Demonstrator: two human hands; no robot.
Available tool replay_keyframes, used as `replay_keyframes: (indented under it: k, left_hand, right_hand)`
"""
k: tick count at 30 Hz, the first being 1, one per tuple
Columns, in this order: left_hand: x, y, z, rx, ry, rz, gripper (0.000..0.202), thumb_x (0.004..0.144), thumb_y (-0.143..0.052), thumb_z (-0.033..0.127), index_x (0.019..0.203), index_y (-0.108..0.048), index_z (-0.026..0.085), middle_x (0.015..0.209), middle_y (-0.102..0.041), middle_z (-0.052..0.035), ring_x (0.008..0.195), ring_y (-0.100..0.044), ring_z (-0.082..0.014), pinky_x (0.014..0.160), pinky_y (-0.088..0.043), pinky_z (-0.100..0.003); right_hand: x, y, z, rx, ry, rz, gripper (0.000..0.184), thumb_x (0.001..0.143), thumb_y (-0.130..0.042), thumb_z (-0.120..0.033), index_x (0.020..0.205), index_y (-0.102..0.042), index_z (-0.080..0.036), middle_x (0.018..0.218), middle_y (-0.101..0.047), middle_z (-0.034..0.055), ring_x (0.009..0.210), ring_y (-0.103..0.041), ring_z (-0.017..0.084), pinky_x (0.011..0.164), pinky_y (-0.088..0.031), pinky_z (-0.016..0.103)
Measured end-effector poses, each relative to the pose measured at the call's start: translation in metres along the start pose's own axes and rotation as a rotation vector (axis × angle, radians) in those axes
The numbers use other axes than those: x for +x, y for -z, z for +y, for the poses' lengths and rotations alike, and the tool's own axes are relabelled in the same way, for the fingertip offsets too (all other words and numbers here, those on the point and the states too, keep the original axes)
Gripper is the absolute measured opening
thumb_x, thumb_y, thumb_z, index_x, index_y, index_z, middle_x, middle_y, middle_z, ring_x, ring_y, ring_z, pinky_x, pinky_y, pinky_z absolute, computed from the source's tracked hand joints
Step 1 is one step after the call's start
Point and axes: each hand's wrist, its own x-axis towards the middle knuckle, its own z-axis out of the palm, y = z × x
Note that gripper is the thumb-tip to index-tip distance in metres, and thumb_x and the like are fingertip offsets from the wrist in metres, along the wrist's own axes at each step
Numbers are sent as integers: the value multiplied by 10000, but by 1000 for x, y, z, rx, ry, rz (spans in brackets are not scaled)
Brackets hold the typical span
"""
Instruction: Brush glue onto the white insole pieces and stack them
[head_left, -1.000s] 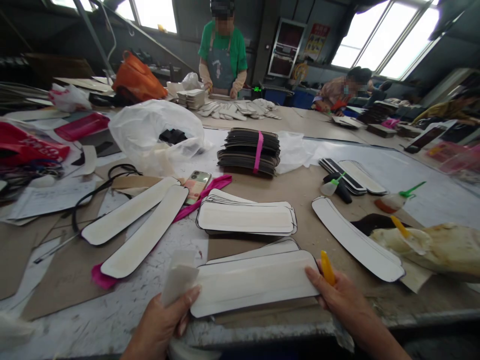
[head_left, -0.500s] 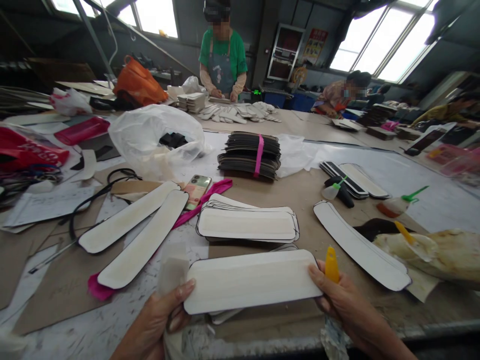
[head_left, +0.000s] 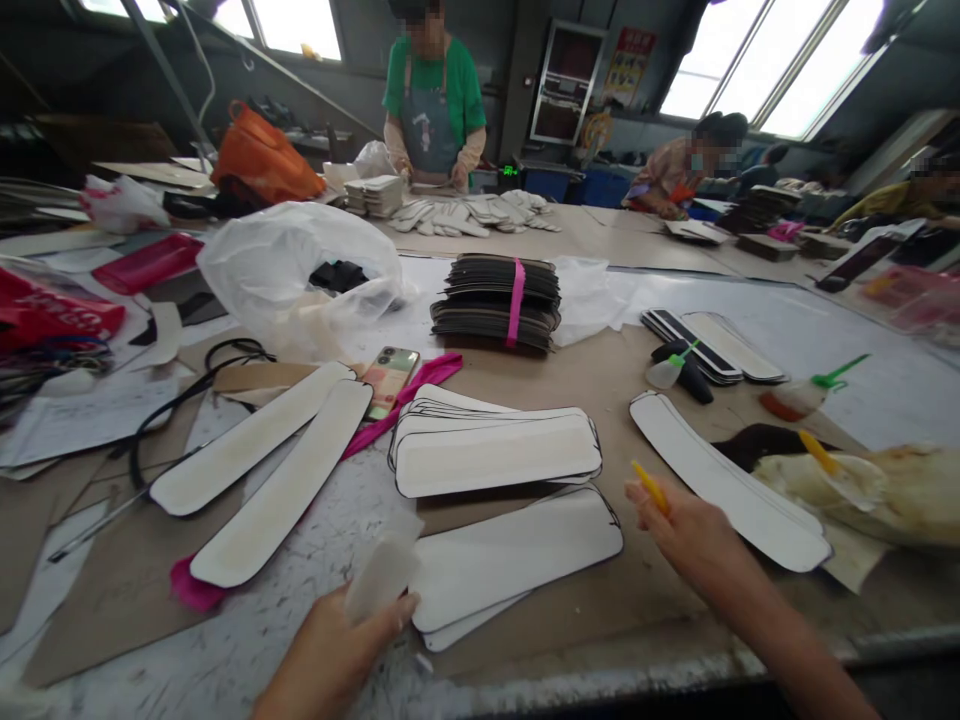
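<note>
Left hand (head_left: 334, 645) grips cloudy card (head_left: 381, 572), right hand (head_left: 694, 530) clutches yellow handle (head_left: 650, 489); best touch white strips (head_left: 517, 560) at edges!

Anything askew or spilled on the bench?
Slightly askew: the front white strips overlap unevenly, and the white pile behind is fanned, edges unaligned. At right, the bottle of reddish liquid seems tipped over. No spill visible.

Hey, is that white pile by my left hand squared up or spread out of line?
Out of line: in the white pile, a lower piece sticks out past the top piece on the near side.
</note>
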Motion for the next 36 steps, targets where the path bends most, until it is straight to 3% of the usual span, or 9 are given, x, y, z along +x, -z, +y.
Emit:
replay_keyframes:
  k: [2,4,8,13,15,18,25,30,36]
  left_hand:
    - [-5,-7,-6,58,-59,-15,286,522,-670,441,550,-615,162,542,-619,-43,546,-539,-218,517,-412,-294]
    - [-10,-12,-4,130,-99,-4,284,571,-620,464,535,-588,184,446,-555,-4,459,-491,-192,469,-375,-282]
    - [-17,-12,7,278,-111,-22,341,624,-546,537,513,-544,215,281,-373,56,323,-391,-167,419,-320,-270]
    - [-22,-10,18,331,-332,17,216,610,-578,434,617,-650,230,559,-648,1,630,-598,-241,618,-415,-272]
    - [-24,-12,20,275,-288,-43,212,608,-575,420,518,-588,228,468,-588,16,510,-547,-201,532,-392,-255]
    - [-27,-17,20,154,-110,-183,330,618,-571,446,406,-455,221,304,-407,50,326,-366,-124,409,-292,-237]
    - [-29,-18,19,72,29,-346,419,703,-496,413,360,-481,173,324,-452,8,347,-356,-88,421,-261,-217]
    - [-25,-13,19,45,70,-440,357,709,-476,361,428,-528,148,355,-455,25,362,-404,-85,415,-276,-203]
    - [-23,-11,17,8,92,-479,359,711,-472,369,464,-570,127,369,-482,15,356,-422,-84,398,-295,-194]
  right_hand:
    - [-10,-15,1,-55,65,-49,286,861,-353,-356,683,-527,-214,599,-631,50,559,-594,201,511,-360,284]
    - [-17,-26,1,-59,81,-52,253,862,-373,-325,694,-525,-215,620,-634,48,575,-596,199,512,-353,279]
    - [-30,-16,2,-35,79,-7,307,898,-324,-391,710,-496,-220,590,-592,25,561,-573,186,523,-364,281]
    - [-52,21,-8,253,80,178,365,895,-290,-469,752,-523,-227,677,-589,26,622,-555,170,607,-423,274]
    - [-60,26,-18,370,39,203,391,882,-291,-510,766,-538,-229,684,-578,24,617,-539,168,606,-423,272]
    - [-68,21,-40,577,-40,169,465,861,-268,-579,719,-532,-224,625,-523,11,540,-485,151,544,-408,261]
    - [-69,-24,-94,1162,-91,-95,436,797,-424,-602,716,-547,-191,619,-557,9,563,-545,151,555,-449,256]
    - [-73,-46,-108,1089,-158,-194,325,722,-596,-521,718,-559,-198,597,-582,-4,582,-545,163,561,-421,261]
    - [-81,-39,-99,839,-144,-25,286,728,-595,-500,699,-580,-216,636,-595,-2,613,-556,173,606,-411,278]
